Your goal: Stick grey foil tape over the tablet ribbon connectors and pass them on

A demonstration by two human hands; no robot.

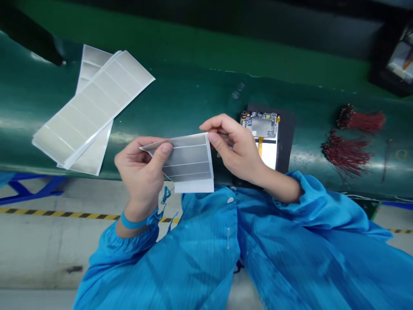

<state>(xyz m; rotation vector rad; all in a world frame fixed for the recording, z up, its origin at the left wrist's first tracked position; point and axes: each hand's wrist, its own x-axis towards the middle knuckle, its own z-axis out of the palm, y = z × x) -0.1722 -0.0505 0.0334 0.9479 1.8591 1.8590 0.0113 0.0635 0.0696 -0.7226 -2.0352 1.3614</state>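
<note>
My left hand (142, 174) is closed on a sheet of grey adhesive stickers (190, 157), thumb on top and fingers underneath. Pale lines divide the sheet into rectangular pieces, and a white backing strip shows along its lower edge. At the sheet's upper right corner, my right hand (240, 150) pinches with thumb and index finger; its other fingers are curled and partly hidden. Behind the right hand lies an opened electronic device (267, 150) with a circuit board, an orange ribbon and a white panel, partly covered by that hand and forearm.
Several more sticker sheets (97, 103) lie stacked crosswise on the green work surface (180, 99) at left. Two bundles of thin dark red wires (350, 153) rest at right, with a single wire (386, 161) beside them. A black holder (392, 64) stands at the upper right.
</note>
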